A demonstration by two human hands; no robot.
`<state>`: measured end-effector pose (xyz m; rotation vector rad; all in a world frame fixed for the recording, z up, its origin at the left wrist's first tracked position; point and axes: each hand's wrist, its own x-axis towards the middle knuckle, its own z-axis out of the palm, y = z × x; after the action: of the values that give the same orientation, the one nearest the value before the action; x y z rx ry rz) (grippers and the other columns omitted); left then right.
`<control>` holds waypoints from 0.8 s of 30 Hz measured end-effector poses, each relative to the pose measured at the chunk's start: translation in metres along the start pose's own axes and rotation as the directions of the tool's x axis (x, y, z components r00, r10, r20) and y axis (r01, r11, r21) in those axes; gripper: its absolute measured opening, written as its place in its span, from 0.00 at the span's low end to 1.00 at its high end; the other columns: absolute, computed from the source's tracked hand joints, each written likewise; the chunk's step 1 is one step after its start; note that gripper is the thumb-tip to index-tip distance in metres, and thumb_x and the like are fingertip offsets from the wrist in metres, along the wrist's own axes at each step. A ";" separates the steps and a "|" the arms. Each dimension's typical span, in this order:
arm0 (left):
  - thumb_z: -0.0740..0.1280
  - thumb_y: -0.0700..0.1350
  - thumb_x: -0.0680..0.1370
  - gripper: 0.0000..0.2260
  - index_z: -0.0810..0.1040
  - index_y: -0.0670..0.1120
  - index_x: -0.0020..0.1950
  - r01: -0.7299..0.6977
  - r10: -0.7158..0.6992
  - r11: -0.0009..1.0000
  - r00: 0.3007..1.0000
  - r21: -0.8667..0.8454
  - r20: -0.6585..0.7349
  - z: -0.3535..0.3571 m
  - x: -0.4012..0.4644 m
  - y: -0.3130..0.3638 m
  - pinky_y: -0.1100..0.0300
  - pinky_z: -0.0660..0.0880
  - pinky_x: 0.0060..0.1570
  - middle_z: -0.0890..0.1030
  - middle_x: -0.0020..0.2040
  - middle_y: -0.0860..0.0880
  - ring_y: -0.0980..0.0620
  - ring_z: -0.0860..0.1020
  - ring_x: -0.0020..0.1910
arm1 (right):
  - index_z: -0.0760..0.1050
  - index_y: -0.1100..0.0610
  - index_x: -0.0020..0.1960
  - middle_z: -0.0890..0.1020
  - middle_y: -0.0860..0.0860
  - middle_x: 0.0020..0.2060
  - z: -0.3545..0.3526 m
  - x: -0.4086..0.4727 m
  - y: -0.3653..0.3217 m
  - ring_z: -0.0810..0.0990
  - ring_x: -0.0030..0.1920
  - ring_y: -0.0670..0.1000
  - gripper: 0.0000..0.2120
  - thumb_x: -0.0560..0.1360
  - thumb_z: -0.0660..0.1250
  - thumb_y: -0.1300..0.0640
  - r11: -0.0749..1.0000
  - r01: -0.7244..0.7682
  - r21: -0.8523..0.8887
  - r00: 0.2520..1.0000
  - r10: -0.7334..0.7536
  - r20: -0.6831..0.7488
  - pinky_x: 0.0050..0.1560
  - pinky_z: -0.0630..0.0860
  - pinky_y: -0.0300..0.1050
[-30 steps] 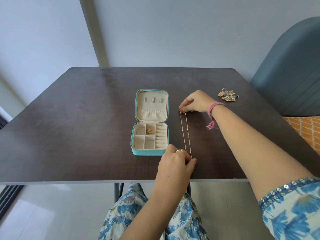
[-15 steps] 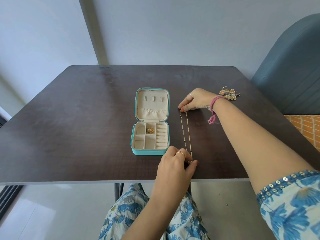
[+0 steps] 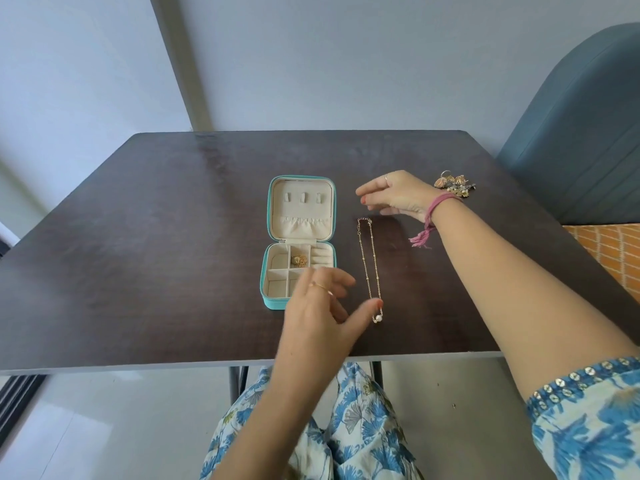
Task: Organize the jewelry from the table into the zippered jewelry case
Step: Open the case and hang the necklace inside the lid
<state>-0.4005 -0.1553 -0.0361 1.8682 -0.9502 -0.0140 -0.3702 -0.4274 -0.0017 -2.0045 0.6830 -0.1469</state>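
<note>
A teal zippered jewelry case lies open on the dark table, with a gold piece in one of its compartments. To the right of the case a thin gold necklace lies stretched straight, its pearl pendant at the near end. My left hand hovers open over the case's near right corner, thumb close to the pendant. Just beyond the necklace's clasp end, my right hand is lifted, open and holding nothing.
A small heap of gold earrings and other jewelry sits on the table behind my right wrist. A blue upholstered chair stands at the right. The table's near edge runs just below my left hand.
Both hands let go of the necklace ends and lifted off. My left hand moved left toward the case; my right hand rose above the clasp end. The necklace stays stretched on the table.
</note>
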 end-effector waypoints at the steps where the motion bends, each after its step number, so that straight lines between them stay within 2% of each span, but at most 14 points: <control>1: 0.76 0.52 0.68 0.16 0.72 0.56 0.48 -0.023 0.024 1.000 0.998 0.014 -0.059 -0.007 0.004 -0.004 0.74 0.70 0.38 0.72 0.42 0.57 0.58 0.75 0.39 | 0.81 0.53 0.56 0.84 0.48 0.45 0.001 -0.002 -0.004 0.81 0.46 0.45 0.10 0.75 0.70 0.58 0.999 0.021 -0.027 0.999 -0.022 -0.036 0.52 0.76 0.42; 3: 0.76 0.50 0.70 0.14 0.73 0.53 0.49 -0.044 0.050 0.998 0.984 0.039 -0.169 -0.021 0.012 -0.014 0.73 0.70 0.41 0.72 0.42 0.56 0.59 0.74 0.40 | 0.81 0.52 0.55 0.83 0.46 0.42 0.003 -0.008 -0.013 0.80 0.41 0.43 0.09 0.75 0.69 0.57 0.995 0.070 -0.068 0.992 -0.076 -0.100 0.46 0.74 0.39; 5: 0.72 0.46 0.73 0.10 0.74 0.50 0.50 -0.033 0.047 0.998 0.969 0.062 -0.244 -0.035 0.018 -0.027 0.71 0.70 0.44 0.73 0.46 0.53 0.60 0.74 0.42 | 0.81 0.52 0.53 0.83 0.48 0.42 0.006 -0.014 -0.024 0.79 0.39 0.43 0.08 0.75 0.69 0.57 0.990 0.127 -0.068 0.978 -0.136 -0.159 0.43 0.73 0.36; 8: 0.67 0.45 0.77 0.07 0.71 0.51 0.52 0.078 -0.061 0.996 0.957 0.051 -0.282 -0.052 0.027 -0.046 0.75 0.69 0.47 0.74 0.52 0.52 0.58 0.74 0.48 | 0.80 0.52 0.51 0.83 0.50 0.41 0.011 -0.029 -0.044 0.79 0.38 0.43 0.06 0.75 0.69 0.57 0.976 0.218 -0.018 0.957 -0.217 -0.192 0.42 0.72 0.35; 11: 0.67 0.45 0.78 0.09 0.70 0.52 0.55 0.232 -0.234 0.972 0.941 -0.038 -0.246 -0.059 0.034 -0.063 0.62 0.73 0.53 0.75 0.57 0.52 0.57 0.74 0.54 | 0.81 0.50 0.50 0.83 0.47 0.41 0.022 -0.047 -0.063 0.80 0.38 0.42 0.05 0.75 0.70 0.56 0.952 0.305 -0.039 0.948 -0.307 -0.086 0.41 0.74 0.34; 14: 0.67 0.47 0.78 0.10 0.70 0.54 0.58 0.347 -0.362 0.931 0.918 -0.114 -0.163 -0.059 0.037 -0.073 0.63 0.72 0.51 0.76 0.61 0.51 0.56 0.75 0.56 | 0.83 0.53 0.50 0.85 0.48 0.43 0.038 -0.060 -0.077 0.80 0.38 0.41 0.05 0.74 0.70 0.56 0.889 0.412 -0.198 0.911 -0.400 0.101 0.43 0.74 0.31; 17: 0.66 0.47 0.78 0.10 0.73 0.52 0.59 0.348 -0.364 0.928 0.922 -0.132 -0.134 -0.058 0.037 -0.075 0.64 0.72 0.51 0.77 0.60 0.51 0.55 0.76 0.56 | 0.84 0.51 0.49 0.82 0.41 0.40 0.059 -0.065 -0.084 0.75 0.33 0.32 0.06 0.74 0.69 0.56 0.742 0.476 -0.472 0.879 -0.381 0.287 0.36 0.66 0.23; 19: 0.66 0.46 0.78 0.11 0.74 0.50 0.60 0.338 -0.352 0.934 0.928 -0.116 -0.124 -0.058 0.037 -0.074 0.66 0.72 0.51 0.78 0.59 0.51 0.55 0.77 0.56 | 0.84 0.53 0.48 0.82 0.41 0.39 0.072 -0.062 -0.085 0.75 0.34 0.34 0.06 0.74 0.69 0.57 0.658 0.495 -0.567 0.868 -0.339 0.364 0.36 0.66 0.24; 21: 0.67 0.45 0.78 0.12 0.74 0.49 0.61 0.333 -0.348 0.935 0.929 -0.122 -0.127 -0.059 0.037 -0.074 0.66 0.72 0.52 0.78 0.58 0.51 0.55 0.77 0.56 | 0.84 0.54 0.48 0.85 0.45 0.41 0.083 -0.060 -0.082 0.77 0.35 0.38 0.06 0.73 0.69 0.58 0.615 0.490 -0.618 0.870 -0.298 0.394 0.39 0.69 0.27; 24: 0.67 0.45 0.78 0.11 0.75 0.50 0.60 0.334 -0.353 0.932 0.925 -0.143 -0.138 -0.060 0.037 -0.075 0.67 0.72 0.51 0.78 0.56 0.52 0.57 0.77 0.54 | 0.85 0.55 0.46 0.83 0.46 0.37 0.093 -0.059 -0.079 0.77 0.34 0.42 0.06 0.73 0.69 0.56 0.560 0.477 -0.677 0.878 -0.279 0.388 0.40 0.74 0.36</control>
<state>-0.3056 -0.1174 -0.0499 1.8734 -0.4904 -0.1269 -0.3527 -0.2958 0.0267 -2.9267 0.1031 0.1683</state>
